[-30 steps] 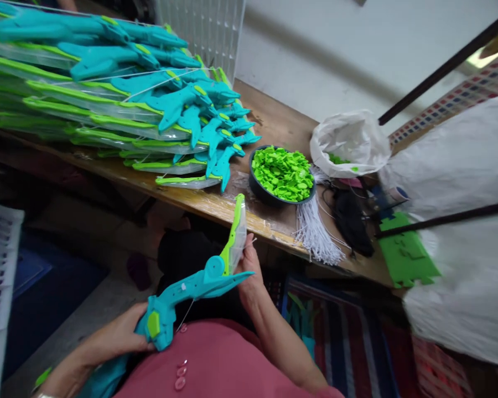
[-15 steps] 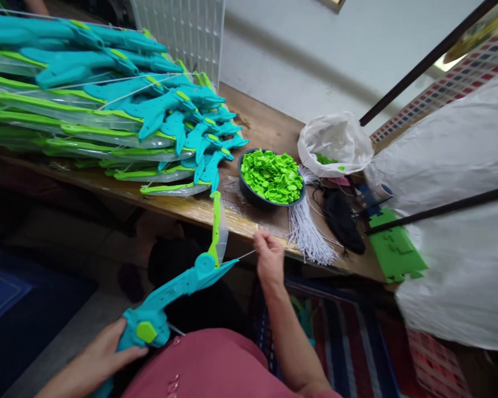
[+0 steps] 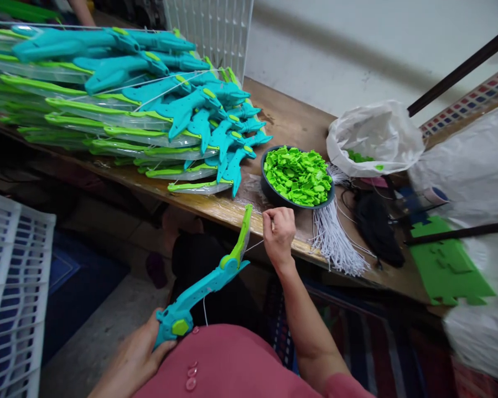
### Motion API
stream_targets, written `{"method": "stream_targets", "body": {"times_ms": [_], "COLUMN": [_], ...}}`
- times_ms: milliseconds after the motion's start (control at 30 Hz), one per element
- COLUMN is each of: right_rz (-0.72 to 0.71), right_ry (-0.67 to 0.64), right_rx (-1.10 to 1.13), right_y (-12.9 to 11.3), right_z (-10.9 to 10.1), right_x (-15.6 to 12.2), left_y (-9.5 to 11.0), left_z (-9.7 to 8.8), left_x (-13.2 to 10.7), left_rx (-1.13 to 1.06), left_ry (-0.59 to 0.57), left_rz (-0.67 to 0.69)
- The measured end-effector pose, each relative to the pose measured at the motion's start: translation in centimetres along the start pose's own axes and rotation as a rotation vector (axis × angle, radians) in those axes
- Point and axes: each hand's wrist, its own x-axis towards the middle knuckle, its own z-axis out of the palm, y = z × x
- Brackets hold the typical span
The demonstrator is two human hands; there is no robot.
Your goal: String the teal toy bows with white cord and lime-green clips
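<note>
My left hand (image 3: 139, 354) is wrapped round the lower end of a toy bow (image 3: 203, 288), a turquoise body with a green hexagonal piece. A green limb (image 3: 244, 235) with a clear part rises from the bow's far end, tilted to the right. My right hand (image 3: 279, 232), closed in a pinch beside the table edge, grips a thin white string (image 3: 255, 246) that runs taut towards that limb. Its fingertips hide the string's end. More string hangs below the bow. Just beyond my right hand stands a dark bowl (image 3: 269, 193) heaped with small green plastic pieces (image 3: 296, 174).
Many turquoise and green toy bows (image 3: 191, 110) lie stacked on the wooden table (image 3: 286, 108). White strings (image 3: 338, 243), a black pouch (image 3: 377, 226), a white plastic bag (image 3: 373, 138) and a green foam mat (image 3: 450, 260) lie right. A white crate (image 3: 16, 293) stands left.
My view has shifted left, bringing the white crate in. My right hand has risen towards the bowl with the string, and the bow has turned, its green limb leaning further right.
</note>
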Motion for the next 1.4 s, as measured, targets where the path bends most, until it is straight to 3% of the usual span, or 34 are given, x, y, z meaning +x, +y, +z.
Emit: {"method": "stream_targets", "body": {"times_ms": [400, 1100, 1400], "right_rz": [-0.048, -0.092, -0.092], "right_ry": [-0.016, -0.011, -0.042], "right_rx": [-0.138, -0.173, -0.245], "right_y": [1.1, 0.9, 0.8], "right_z": [2.5, 2.7, 2.6], "right_x": [0.0, 0.5, 0.4], "left_y": [1.7, 2.0, 2.7], "left_z": [-0.1, 0.0, -0.2], "left_x": [-0.4, -0.7, -1.0], "left_rx": [0.056, 0.051, 0.056], "left_ry": [0.029, 0.029, 0.064], "left_rz": [-0.089, -0.095, -0.038]}}
